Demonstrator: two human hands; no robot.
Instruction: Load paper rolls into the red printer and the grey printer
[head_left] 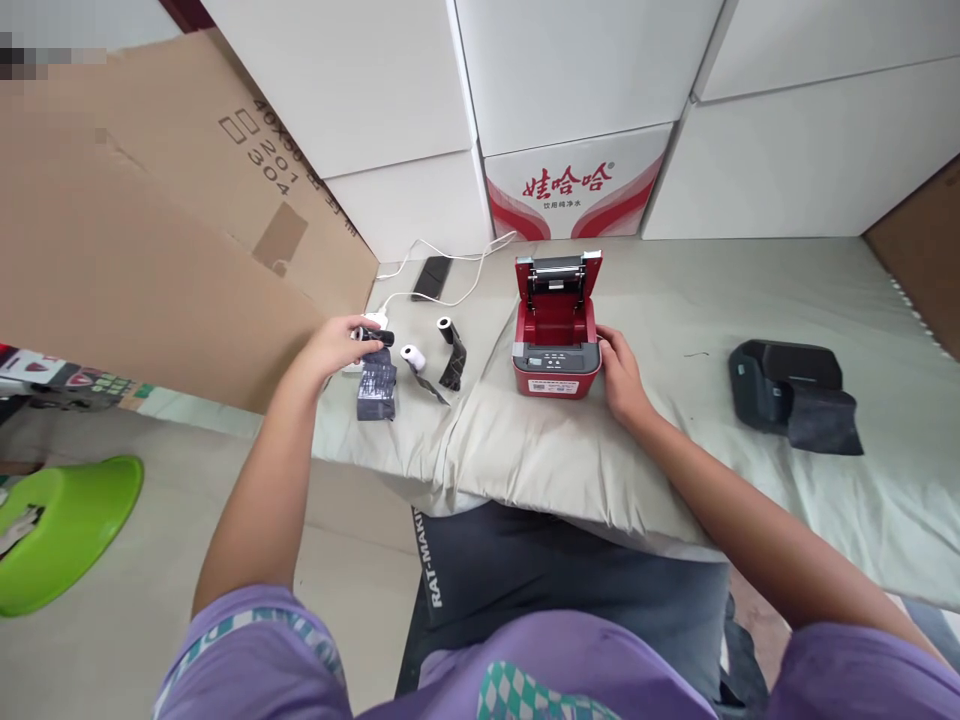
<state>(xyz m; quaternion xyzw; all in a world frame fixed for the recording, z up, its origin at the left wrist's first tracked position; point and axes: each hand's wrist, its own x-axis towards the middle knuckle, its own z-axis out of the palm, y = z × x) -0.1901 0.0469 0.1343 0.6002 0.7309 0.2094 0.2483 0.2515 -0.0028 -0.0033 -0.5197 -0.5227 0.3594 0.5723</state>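
My left hand (336,346) is closed around a dark roll of thermal paper (379,337), its thumb and fingers on either side. A loose tail of dark paper (376,388) hangs from that roll onto the cloth. My right hand (621,374) is closed against the right side of a red receipt printer (556,384), some of its fingers hidden behind the body. The printer's lid (559,275) stands raised, and its red paper bay shows no roll inside. Between my hands lie a white paper roll (413,356) and a black paper roll (448,330), both partly unwound.
Behind the rolls, a phone (431,279) lies near a white cable (450,302). A dark printer (787,385) with paper hanging out sits at right. White boxes (566,185) line the back, a cardboard carton (187,200) the left. A green stool (71,530) stands lower left.
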